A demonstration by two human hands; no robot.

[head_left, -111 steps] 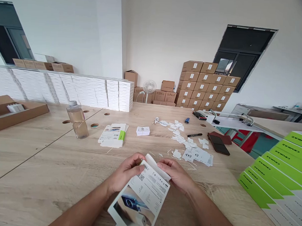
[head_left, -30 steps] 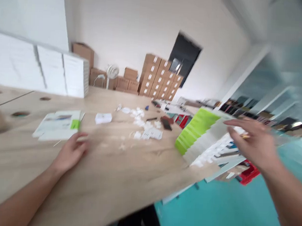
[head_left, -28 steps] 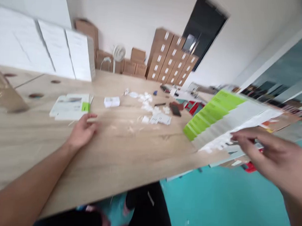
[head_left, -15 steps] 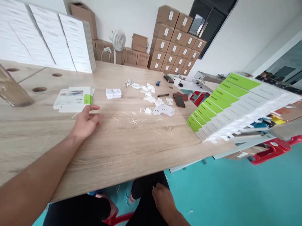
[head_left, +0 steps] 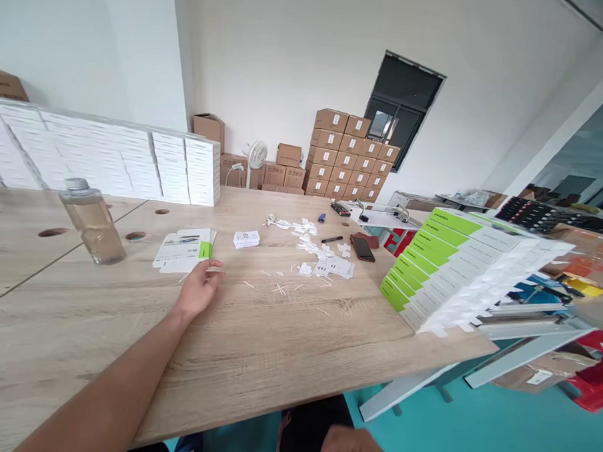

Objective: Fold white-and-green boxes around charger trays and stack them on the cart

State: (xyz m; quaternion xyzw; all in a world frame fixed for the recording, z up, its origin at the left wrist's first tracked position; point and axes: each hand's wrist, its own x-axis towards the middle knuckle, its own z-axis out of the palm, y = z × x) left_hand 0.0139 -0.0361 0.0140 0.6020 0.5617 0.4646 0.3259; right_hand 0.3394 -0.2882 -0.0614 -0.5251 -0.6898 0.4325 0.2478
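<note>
My left hand rests on the wooden table with its fingers loosely apart and nothing in them. Just beyond its fingertips lies a small pile of flat white-and-green cartons. A little further right sits a stack of small white printed leaflets. My right hand is low at the bottom edge, over my lap, blurred and partly cut off. Its fingers are curled out of sight, and I cannot see whether anything is in them.
White paper scraps, a black pen and a phone lie mid-table. A bottle stands at left. Stacked green-and-white boxes stand at the right edge; a row of white boxes lines the back left.
The view has tilted up and turned left, bringing the whole bottle into view. My left hand stays beside the cartons. My right hand sits lower in the picture, more cut off and blurred.
</note>
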